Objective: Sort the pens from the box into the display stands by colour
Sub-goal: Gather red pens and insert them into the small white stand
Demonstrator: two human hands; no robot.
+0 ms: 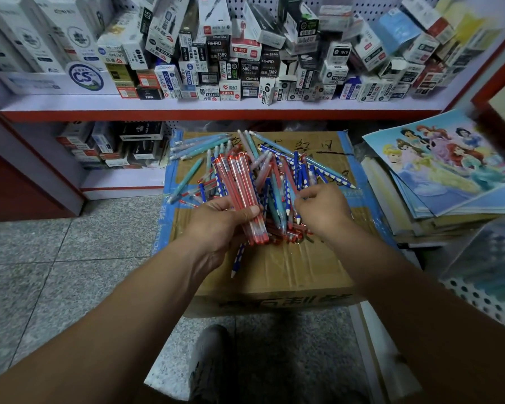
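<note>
Left hand (220, 221) grips a bundle of red pens (241, 196); right hand (322, 209) pinches into the mixed pen pile (277, 173) on the taped cardboard box (289, 266).

Flat indoor light, moderately bright. Soft glare on cardboard box (289, 266) tape. Fisheye bows shelf (216, 107) above box. Right of box: blurred, smeared. Below it, dimmer.

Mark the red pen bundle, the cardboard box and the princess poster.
red pen bundle (239, 188): head view, mid-barrel of the gripped bundle.
cardboard box (289, 266): head view, bare taped top near the front edge.
princess poster (443, 161): head view, centre of the printed sheet.
</note>
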